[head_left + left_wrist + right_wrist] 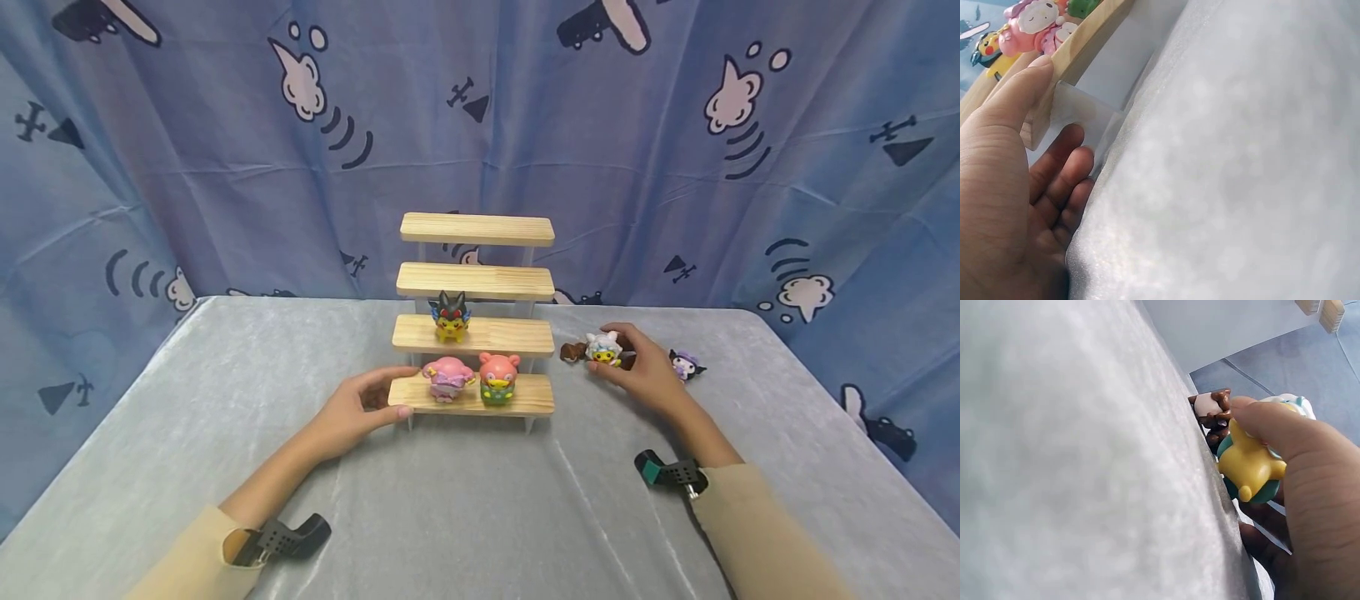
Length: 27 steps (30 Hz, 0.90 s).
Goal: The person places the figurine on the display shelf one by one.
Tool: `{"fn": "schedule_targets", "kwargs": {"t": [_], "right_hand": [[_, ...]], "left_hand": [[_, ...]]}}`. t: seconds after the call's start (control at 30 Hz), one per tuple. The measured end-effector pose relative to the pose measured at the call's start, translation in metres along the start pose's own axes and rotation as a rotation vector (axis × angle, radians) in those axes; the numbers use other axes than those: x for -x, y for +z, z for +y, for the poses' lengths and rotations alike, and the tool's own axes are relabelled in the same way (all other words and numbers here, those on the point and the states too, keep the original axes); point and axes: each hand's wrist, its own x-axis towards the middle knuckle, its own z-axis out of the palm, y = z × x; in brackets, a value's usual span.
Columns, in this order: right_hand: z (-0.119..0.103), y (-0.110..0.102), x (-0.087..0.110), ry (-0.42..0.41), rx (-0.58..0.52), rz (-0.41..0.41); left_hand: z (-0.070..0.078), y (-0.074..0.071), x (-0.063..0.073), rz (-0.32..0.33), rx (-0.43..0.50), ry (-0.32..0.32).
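Note:
My left hand (348, 417) grips the left end of the lowest board of a stepped wooden display stand (474, 332). In the left wrist view its thumb lies on the board's edge, the other fingers beside the clear support (1079, 103). With my right hand (651, 371) I hold a yellow figurine with a white hood (604, 352) between thumb and fingers, low at the tabletop right of the stand. Its yellow body (1250, 464) and green underside face the right wrist camera. A brown figurine (572, 352) lies just left of it.
On the lowest board stand a pink figurine (448, 379) and a pink-and-green one (498, 380). A yellow figurine with black ears (452, 318) stands one board higher. A purple-and-white figurine (686, 364) lies right of my right hand. Behind the grey-covered table (480, 517) hangs a blue curtain (420, 150).

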Motion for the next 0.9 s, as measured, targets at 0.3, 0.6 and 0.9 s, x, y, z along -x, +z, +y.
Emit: {"fn": "schedule_targets", "kwargs": {"t": [0.3, 0.6, 0.9], "right_hand": [[0.002, 0.008, 0.003, -0.014, -0.008, 0.075], [0.001, 0.013, 0.006, -0.116, -0.056, 0.148], [0.001, 0.012, 0.006, -0.055, -0.066, 0.134]], "left_hand": [[-0.002, 0.000, -0.001, 0.000, -0.006, 0.003], [-0.001, -0.001, 0.000, 0.005, -0.030, -0.006], [-0.003, -0.001, 0.000, 0.006, -0.021, 0.001]]}}
